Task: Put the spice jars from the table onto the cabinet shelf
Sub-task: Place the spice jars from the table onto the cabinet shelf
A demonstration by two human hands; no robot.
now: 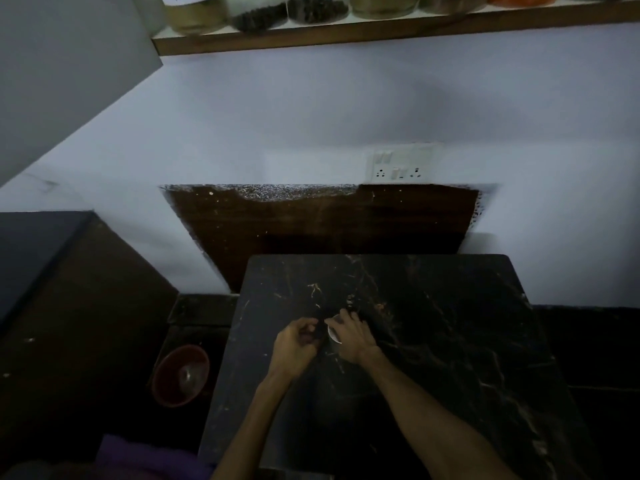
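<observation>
Jars point(311, 10) line the shelf point(381, 32) at the far top of our view, standing side by side: one at the left with pale contents and a white label, two with dark seeds, more to the right with tan and orange contents. We see only their lower parts.

Largest item: the pale wall point(311, 109), with a grey cabinet door point(62, 74) angled across its upper left. A switch plate point(401, 164) sits on the wall above a brown panel point(311, 220).

Next, the table point(450, 323), black marble with light veins, fills the near centre and right. We make out no full jar standing on it; lighting is dim.

Left of the table, low down, a red bowl point(180, 375) rests on the dark floor.

Our two forearms reach from the near edge to the middle of the table, hands close together, nearly touching.

Left hand point(298, 344): fingers curled inward toward the palm; something dark may be in them, but we cannot tell what, if anything, it holds.

Right hand point(353, 337): fingers bent over a small object point(333, 333) with a thin pale curved edge showing between the two hands. It could be a jar or a lid; too dark and small to identify. Grip appears to be around it from the right side.
</observation>
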